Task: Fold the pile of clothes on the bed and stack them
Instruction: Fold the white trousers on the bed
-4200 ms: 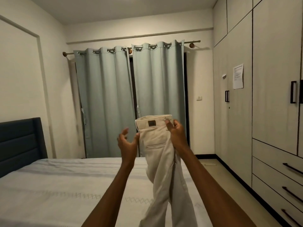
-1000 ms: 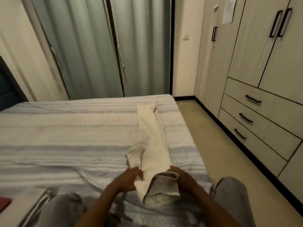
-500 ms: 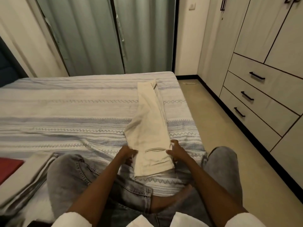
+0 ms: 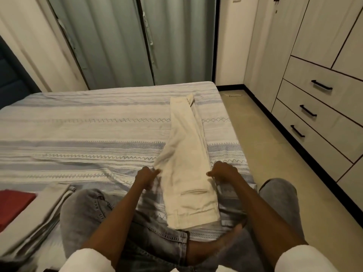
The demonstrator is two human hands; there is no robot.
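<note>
My left hand (image 4: 146, 176) and right hand (image 4: 223, 170) pinch the cream trousers' (image 4: 186, 154) side edges, flat on the bed (image 4: 78, 134).

We see a dim, warm-toned room, evenly lit with no glare, and only soft shadows lie on the bed (image 4: 78, 134). Left of the bed's near corner the folded clothes (image 4: 33, 218) smear with motion blur. The wide lens bends the wardrobe (image 4: 324, 55) lines right of the bed.
</note>
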